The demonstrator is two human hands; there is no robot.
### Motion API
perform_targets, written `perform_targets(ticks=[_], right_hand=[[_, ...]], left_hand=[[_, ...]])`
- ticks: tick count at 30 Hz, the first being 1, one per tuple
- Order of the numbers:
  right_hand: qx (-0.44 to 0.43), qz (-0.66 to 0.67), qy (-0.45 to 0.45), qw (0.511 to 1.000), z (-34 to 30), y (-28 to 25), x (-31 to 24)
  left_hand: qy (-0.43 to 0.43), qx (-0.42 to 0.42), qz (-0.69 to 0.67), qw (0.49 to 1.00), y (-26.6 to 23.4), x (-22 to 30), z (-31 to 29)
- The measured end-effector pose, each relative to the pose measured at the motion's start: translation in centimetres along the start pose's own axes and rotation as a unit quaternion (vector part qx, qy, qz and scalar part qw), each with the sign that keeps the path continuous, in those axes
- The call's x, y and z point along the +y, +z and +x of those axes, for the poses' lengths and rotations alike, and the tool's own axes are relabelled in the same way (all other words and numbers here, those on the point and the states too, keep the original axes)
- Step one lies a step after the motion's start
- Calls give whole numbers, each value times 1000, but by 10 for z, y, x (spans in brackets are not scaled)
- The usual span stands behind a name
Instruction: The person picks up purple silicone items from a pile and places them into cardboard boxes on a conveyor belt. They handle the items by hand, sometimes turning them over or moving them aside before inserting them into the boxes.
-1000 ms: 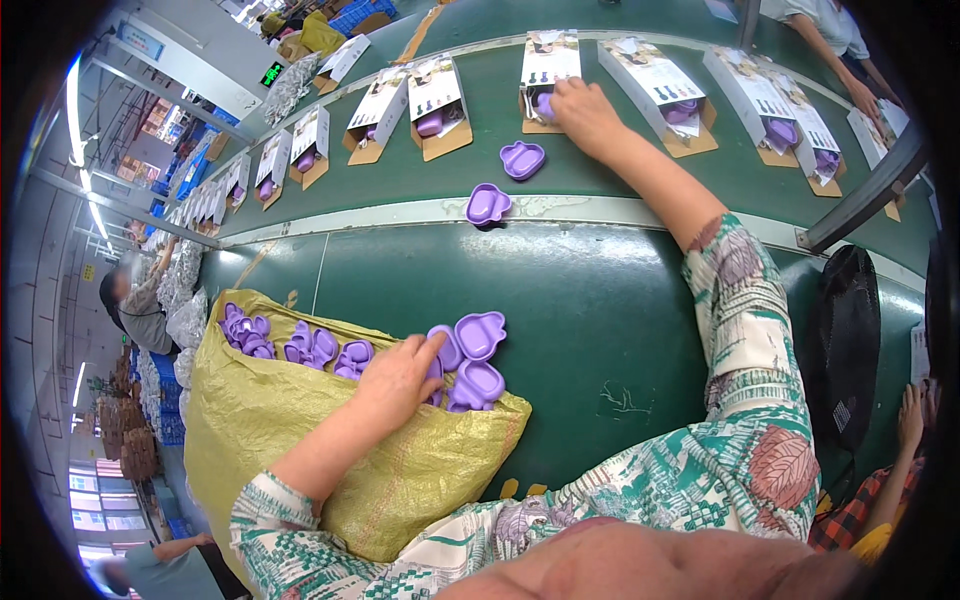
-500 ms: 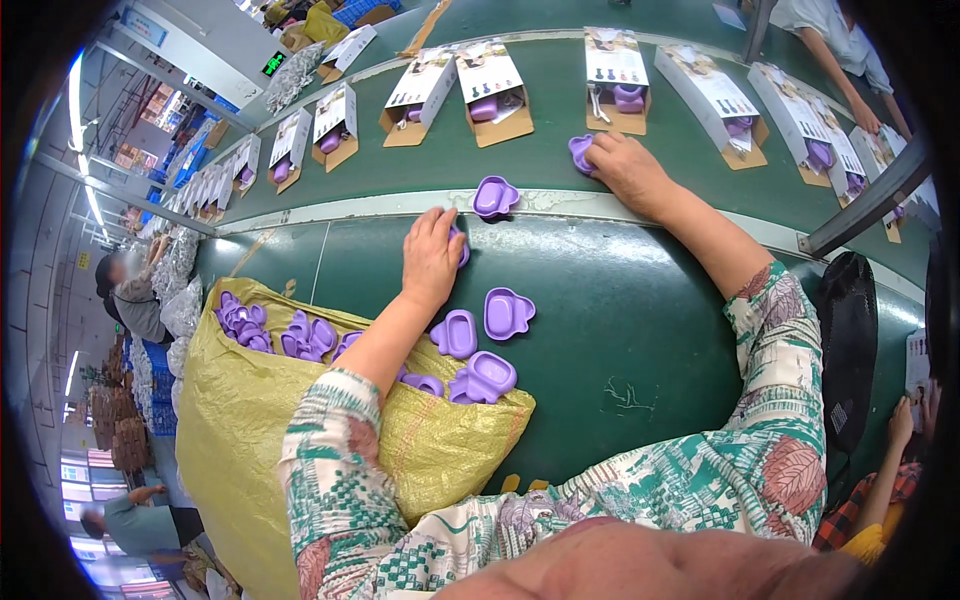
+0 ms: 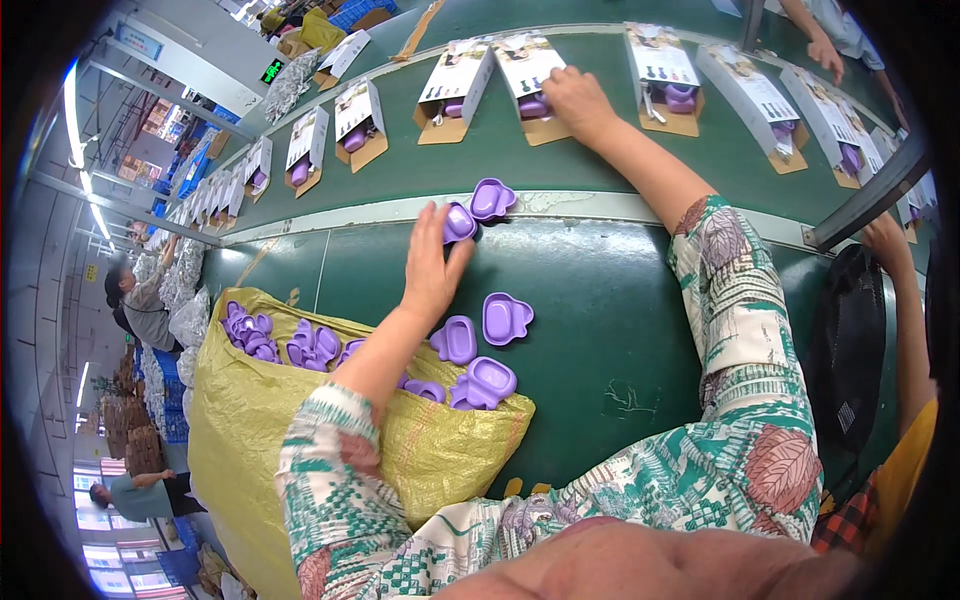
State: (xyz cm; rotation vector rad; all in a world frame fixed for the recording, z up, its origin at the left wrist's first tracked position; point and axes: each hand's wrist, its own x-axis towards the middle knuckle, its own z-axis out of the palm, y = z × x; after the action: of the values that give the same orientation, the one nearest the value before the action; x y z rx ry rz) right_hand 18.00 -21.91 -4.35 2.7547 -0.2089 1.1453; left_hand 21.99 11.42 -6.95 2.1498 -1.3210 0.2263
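My left hand [image 3: 432, 262] is open, fingers stretched and thumb apart, at the near side of the pale rail. Just beyond it a shallow purple dish [image 3: 459, 223] with rounded ears rests against a second purple dish [image 3: 493, 199] on the rail. My right hand [image 3: 582, 104] reaches over the rail to the open end of a white printed box [image 3: 527, 62]. Its bent fingers close at a purple piece [image 3: 534, 105] in the box mouth; the fingertips are partly hidden. Purple dishes [image 3: 507, 319] lie near my left forearm.
A yellow woven sack [image 3: 270, 420] with several purple pieces lies at left. More open boxes [image 3: 457, 75] line the green belt [image 3: 400, 180] beyond the rail [image 3: 640, 206]. A metal post [image 3: 870, 195] and black mesh object [image 3: 845, 370] stand right, beside another person's arm [image 3: 905, 320].
The boxes have shifted right. My right hand has carried a purple dish left and away to a box. My left hand has let go of its dish, now beside the other.
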Motion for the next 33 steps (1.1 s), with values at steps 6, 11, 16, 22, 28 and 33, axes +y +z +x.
perform_targets(ticks=[6,11,16,22,28,33], right_hand=[[-9,254,-118,960,-37,-41,-57],[-98,249,-210,940,-55,-43,-119],[-54,198,-208,956,-42,-28,-118],[-37,108,-151,982,-21,-24,-93],[8,-24,-27,999,4,-16,-48],[40,-88,-17,995,5,-18,-35]], left_hand=[[76,-343,79,933,-94,77,-73],[-8,-397,54,916,-107,67,-111],[11,-324,63,944,-88,53,-117],[37,-209,7,977,-69,28,-105],[34,-182,49,981,-50,19,-86],[19,-144,104,984,-37,8,-74]])
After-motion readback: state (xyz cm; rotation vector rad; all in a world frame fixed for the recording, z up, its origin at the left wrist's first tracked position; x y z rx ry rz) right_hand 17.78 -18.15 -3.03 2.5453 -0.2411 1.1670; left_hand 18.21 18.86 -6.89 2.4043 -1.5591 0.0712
